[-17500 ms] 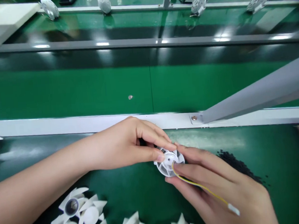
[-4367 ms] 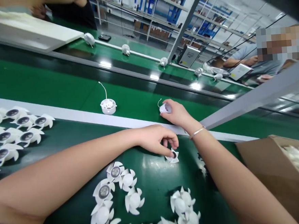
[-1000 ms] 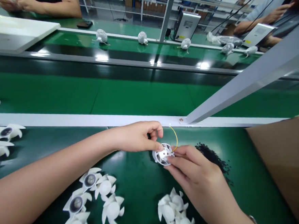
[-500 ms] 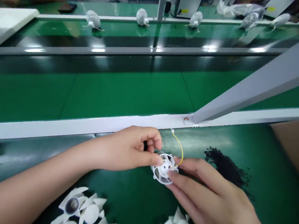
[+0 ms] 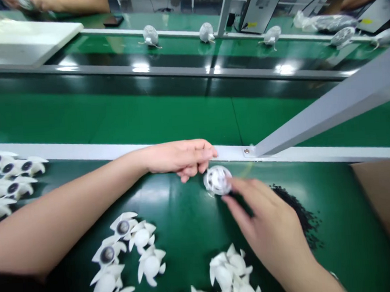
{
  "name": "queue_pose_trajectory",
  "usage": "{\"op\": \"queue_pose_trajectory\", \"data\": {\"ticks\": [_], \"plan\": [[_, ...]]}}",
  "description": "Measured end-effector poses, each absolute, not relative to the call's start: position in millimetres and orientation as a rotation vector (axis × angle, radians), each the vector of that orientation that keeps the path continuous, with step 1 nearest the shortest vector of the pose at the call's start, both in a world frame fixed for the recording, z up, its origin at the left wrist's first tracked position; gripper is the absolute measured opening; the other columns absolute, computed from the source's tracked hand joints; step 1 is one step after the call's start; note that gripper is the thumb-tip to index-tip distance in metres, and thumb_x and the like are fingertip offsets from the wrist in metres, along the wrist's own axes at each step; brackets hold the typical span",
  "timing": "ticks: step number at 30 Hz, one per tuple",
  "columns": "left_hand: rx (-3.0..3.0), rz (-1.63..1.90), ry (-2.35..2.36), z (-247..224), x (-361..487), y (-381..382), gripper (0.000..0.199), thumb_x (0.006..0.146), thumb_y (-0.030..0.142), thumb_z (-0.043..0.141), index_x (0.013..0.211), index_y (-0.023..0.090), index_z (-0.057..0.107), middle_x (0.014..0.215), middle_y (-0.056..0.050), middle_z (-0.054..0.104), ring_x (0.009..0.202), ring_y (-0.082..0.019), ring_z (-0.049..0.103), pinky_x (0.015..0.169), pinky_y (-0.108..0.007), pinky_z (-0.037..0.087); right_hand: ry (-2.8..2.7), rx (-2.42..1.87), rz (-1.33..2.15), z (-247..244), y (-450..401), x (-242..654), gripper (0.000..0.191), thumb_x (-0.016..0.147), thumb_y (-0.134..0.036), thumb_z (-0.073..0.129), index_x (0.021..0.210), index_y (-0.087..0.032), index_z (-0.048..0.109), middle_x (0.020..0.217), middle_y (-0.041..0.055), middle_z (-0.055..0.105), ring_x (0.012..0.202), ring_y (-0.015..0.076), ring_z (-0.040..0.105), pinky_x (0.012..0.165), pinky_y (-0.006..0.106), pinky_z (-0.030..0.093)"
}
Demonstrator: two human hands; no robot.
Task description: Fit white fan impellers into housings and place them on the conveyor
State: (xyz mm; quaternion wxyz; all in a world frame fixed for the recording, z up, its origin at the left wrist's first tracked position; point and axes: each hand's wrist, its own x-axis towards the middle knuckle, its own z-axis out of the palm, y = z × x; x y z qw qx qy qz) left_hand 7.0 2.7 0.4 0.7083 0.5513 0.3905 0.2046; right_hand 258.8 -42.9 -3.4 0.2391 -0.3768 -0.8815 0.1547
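My right hand, blurred, pinches a small white round fan housing by its right edge, just above the green bench. A faint yellow wire shows behind it. My left hand is just up and left of the housing, apart from it. Its thumb lies along the forefinger and the other fingers curl under; whatever they may hold is hidden. White fan blades lie loose below my left forearm, some with their dark hubs up. More white fan blades are heaped at the bottom middle.
Small black pieces lie heaped right of my right hand. Rows of fan blades line the left. A white rail and slanting post border the green belt. Beyond are several small white fans and another person's arms.
My left hand has come off the fan housing and moved up. My right hand has lifted the housing a little further away. The view has shifted left, showing more fan blades.
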Motion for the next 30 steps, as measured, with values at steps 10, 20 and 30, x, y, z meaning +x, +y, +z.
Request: {"op": "queue_pose_trajectory", "data": {"ticks": [10, 20, 30], "plan": [[2.017, 0.092, 1.559, 100, -28, -55, 0.070, 0.084, 0.071, 0.054, 0.139, 0.028, 0.048, 0.131, -0.006, 0.060, 0.102, -0.022, 0.061, 0.082, -0.029, 0.045, -2.490, -0.965, 0.667, 10, -75, 298, 0.042, 0.097, -0.046, 0.055, 0.135, -0.029, 0.053, 0.142, 0.0074, 0.052, 0.129, 0.0263, 0.053, 0.103, 0.047, 0.051], [1.805, -0.022, 1.736, 98, -46, -168, 0.101, 0.064, 0.078, 0.069, 0.149, 0.034, 0.037, 0.155, -0.005, 0.042, 0.138, -0.032, 0.045, 0.109, -0.041, 0.041, -2.609, -0.846, 0.674, 10, -17, 251, 0.047, 0.100, -0.050, 0.045, 0.131, -0.017, 0.058, 0.146, 0.0144, 0.047, 0.138, 0.0289, 0.041, 0.118, 0.052, 0.032], [1.930, 0.416, 2.022, -23, 3, -293, 0.149, 0.032, 0.076, 0.085, 0.157, 0.037, 0.015, 0.166, -0.011, 0.012, 0.147, -0.049, 0.018, 0.115, -0.070, 0.024, -2.673, -1.015, 0.349, -41, -172, 312, 0.096, 0.079, -0.051, 0.073, 0.156, -0.039, 0.018, 0.161, 0.0123, 0.023, 0.140, 0.0488, 0.033, 0.097, 0.069, 0.047]]}}
